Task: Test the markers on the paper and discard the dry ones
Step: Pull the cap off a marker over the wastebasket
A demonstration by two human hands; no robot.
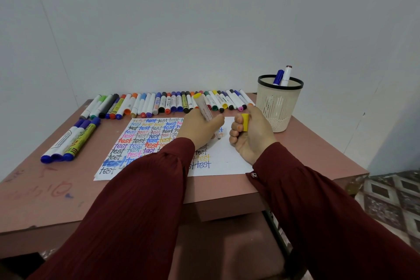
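A white paper (227, 154) covered with coloured "test" words lies on the table. My left hand (200, 127) grips an uncapped yellow-ended marker (203, 105), its tip down on the paper near the middle. My right hand (250, 134) hovers just to the right and pinches the yellow cap (245, 122). A long row of capped markers (168, 102) lies along the table's far edge. Three blue-capped markers (70, 141) lie apart at the left.
A beige mesh bin with a black rim (280, 107) stands at the back right and holds two markers (281, 77). The pinkish table (56, 188) ends at the right above a patterned tile floor (391, 198). A grey wall rises behind.
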